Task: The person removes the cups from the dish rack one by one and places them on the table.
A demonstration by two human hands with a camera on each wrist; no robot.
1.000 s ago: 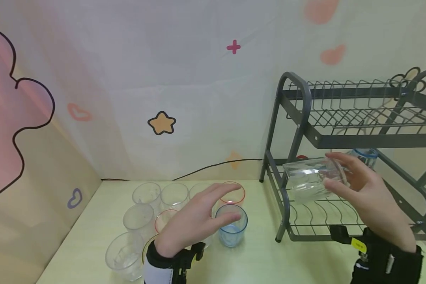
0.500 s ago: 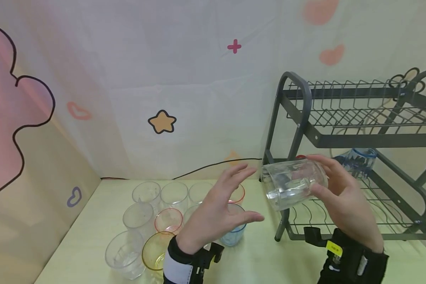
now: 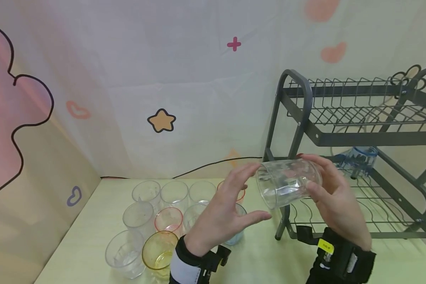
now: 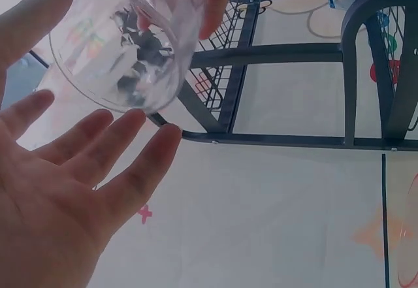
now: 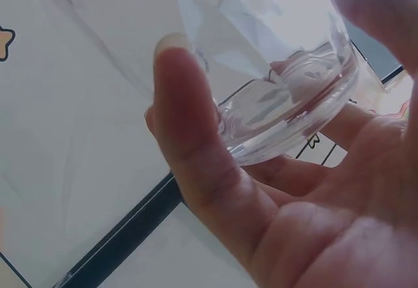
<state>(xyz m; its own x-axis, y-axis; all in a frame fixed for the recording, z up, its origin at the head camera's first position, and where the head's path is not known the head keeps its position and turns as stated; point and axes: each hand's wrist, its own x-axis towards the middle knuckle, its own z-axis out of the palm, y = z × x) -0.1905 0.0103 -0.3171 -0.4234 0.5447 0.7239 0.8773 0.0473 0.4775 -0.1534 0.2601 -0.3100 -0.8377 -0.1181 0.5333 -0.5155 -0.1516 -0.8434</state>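
Observation:
A clear drinking glass [image 3: 285, 184] lies tilted on its side in the air, in front of the rack's left end. My right hand [image 3: 335, 197] grips it near its base, thumb on the near side and fingers on the far side, as the right wrist view confirms. The glass's mouth faces my left hand [image 3: 225, 209], whose fingers are spread and mostly straight beside the rim. In the left wrist view the fingertips come right up to the rim of the glass [image 4: 124, 53]; whether they touch it I cannot tell.
A two-tier dark metal dish rack [image 3: 376, 139] stands on the right, with a blue glass [image 3: 362, 159] lying on its lower shelf. Several glasses stand grouped on the table [image 3: 81, 236] at left, including a yellow glass [image 3: 159, 260] and a red-rimmed glass [image 3: 168, 221]. A patterned cloth hangs behind.
My right hand has brought the clear glass leftward, out from between the rack's shelves. My left hand has moved right and slightly up, towards the glass's mouth.

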